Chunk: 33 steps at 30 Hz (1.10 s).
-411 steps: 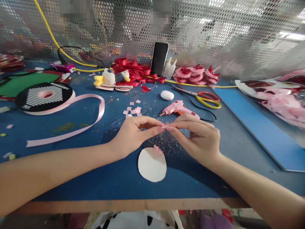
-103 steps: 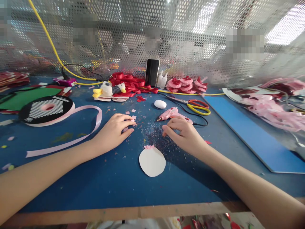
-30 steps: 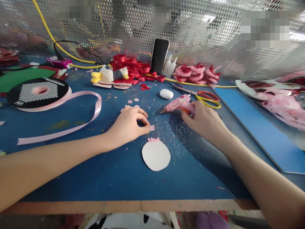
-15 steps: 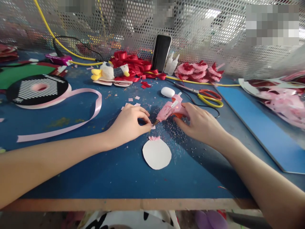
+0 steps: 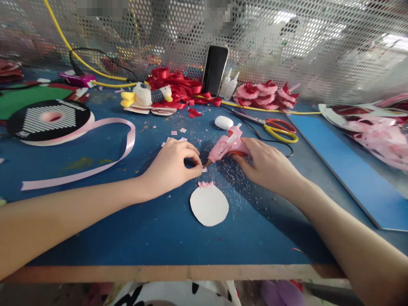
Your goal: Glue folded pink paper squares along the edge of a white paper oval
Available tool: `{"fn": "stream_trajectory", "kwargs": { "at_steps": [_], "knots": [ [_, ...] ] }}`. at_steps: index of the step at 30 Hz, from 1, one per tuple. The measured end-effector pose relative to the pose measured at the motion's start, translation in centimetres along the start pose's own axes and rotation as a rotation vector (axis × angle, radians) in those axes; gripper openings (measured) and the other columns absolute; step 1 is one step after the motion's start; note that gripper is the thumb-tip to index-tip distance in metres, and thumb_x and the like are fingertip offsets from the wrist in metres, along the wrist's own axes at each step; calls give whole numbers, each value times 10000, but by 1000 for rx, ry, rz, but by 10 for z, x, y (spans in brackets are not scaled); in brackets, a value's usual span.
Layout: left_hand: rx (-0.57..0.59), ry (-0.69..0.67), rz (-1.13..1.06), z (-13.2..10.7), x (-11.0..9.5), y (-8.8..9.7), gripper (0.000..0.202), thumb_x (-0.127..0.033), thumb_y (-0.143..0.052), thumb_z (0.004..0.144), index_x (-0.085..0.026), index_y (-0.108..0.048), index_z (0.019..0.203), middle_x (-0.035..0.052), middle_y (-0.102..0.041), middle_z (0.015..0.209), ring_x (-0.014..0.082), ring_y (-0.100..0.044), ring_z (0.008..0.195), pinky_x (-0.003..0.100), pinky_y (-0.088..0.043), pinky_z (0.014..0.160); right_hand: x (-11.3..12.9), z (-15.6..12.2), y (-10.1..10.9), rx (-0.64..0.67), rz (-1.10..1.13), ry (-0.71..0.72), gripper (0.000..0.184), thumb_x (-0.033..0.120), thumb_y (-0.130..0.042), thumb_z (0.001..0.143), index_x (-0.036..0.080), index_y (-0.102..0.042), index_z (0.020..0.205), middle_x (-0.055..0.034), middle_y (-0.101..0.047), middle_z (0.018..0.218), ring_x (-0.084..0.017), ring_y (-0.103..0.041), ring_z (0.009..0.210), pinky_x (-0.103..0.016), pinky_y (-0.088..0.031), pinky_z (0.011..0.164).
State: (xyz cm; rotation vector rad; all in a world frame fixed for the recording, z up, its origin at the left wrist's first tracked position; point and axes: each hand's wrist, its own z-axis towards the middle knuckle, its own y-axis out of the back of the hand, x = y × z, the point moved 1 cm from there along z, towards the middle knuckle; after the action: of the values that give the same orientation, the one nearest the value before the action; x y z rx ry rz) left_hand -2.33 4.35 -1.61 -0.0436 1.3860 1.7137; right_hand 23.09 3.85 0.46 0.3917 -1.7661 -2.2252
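My left hand point(image 5: 172, 166) pinches a small pink ribbon piece point(image 5: 204, 169) between thumb and forefinger, just above the blue table. My right hand point(image 5: 267, 165) grips a pink hot glue gun point(image 5: 227, 145), tilted so its nozzle touches that ribbon piece. Just in front lies a white paper disc point(image 5: 209, 205) with a few pink folded petals point(image 5: 205, 184) stuck on its far edge. More cut pink squares point(image 5: 178, 136) lie behind my left hand.
A pink ribbon spool point(image 5: 49, 122) with a loose tail point(image 5: 79, 172) sits at left. Behind are scissors point(image 5: 277, 128), a white oval object point(image 5: 223, 122), a propped phone point(image 5: 215, 70), red ribbon point(image 5: 177, 87), finished rosettes point(image 5: 264, 94), a plush toy point(image 5: 145, 97). A blue board point(image 5: 347, 170) lies right.
My right hand picked up the glue gun from the table and brought its nozzle to the ribbon piece held by my left hand. In the last half second little has moved.
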Motion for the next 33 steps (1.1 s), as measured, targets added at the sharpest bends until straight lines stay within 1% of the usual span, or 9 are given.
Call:
{"fn": "stream_trajectory", "kwargs": {
  "at_steps": [7,11,16,18,21,24,26,29,33],
  "knots": [
    [5,-3,2,0,0,0,114,-259,-695,819,-254,-745,717,-2,-774,1006,215,-676,961,427,-377,941,-1,0,1,-12,11,9,243,344,-462,965,171,-557,1108,-122,-673,995,-273,-642,854,-362,-408,668],
    [11,2,5,0,-1,0,114,-262,-693,821,-256,-743,719,-3,-775,1005,221,-672,957,431,-382,947,-1,0,1,-31,9,19,267,324,-453,963,162,-556,1148,-145,-677,1043,-295,-651,896,-378,-432,686],
    [7,2,-11,0,-1,1,112,-250,-696,819,-254,-741,717,-9,-775,996,219,-673,952,431,-379,945,-1,-1,1,-51,5,21,277,330,-445,972,167,-560,1165,-153,-685,1084,-303,-655,925,-395,-461,721],
    [9,6,-13,0,-1,1,109,-249,-700,816,-256,-740,714,-9,-775,996,221,-673,957,433,-376,951,-1,-1,2,-66,-2,29,286,322,-450,970,166,-556,1185,-155,-685,1092,-301,-653,931,-398,-472,734],
    [7,15,-19,0,-1,1,105,-252,-704,814,-258,-742,717,-8,-773,1003,220,-671,955,434,-372,951,1,-1,6,-100,-31,56,313,312,-443,973,145,-553,1214,-158,-672,1042,-298,-640,912,-402,-480,741],
    [16,23,-34,0,-1,1,102,-259,-709,816,-257,-737,719,-13,-769,1001,217,-669,964,436,-362,953,6,-1,13,-177,-93,92,321,295,-425,980,139,-556,1227,-164,-654,1021,-300,-617,912,-422,-477,786],
    [25,29,-35,0,-1,1,102,-275,-714,818,-257,-734,720,-19,-768,1000,216,-663,966,438,-358,952,10,-2,19,-229,-130,105,310,290,-412,988,167,-562,1229,-164,-651,1046,-306,-600,938,-444,-464,821],
    [30,36,-23,0,-1,1,101,-288,-715,818,-261,-739,724,-22,-768,1002,216,-655,961,440,-360,948,16,-4,25,-276,-148,99,299,293,-400,998,230,-578,1230,-144,-653,1070,-309,-583,963,-464,-438,833],
    [56,36,-14,1,-1,1,117,-280,-703,822,-263,-734,710,-18,-773,1000,223,-658,970,444,-364,940,23,-9,29,-324,-154,103,345,248,-428,983,291,-569,1295,-123,-660,1081,-309,-583,1000,-498,-413,896]
  ]
}}
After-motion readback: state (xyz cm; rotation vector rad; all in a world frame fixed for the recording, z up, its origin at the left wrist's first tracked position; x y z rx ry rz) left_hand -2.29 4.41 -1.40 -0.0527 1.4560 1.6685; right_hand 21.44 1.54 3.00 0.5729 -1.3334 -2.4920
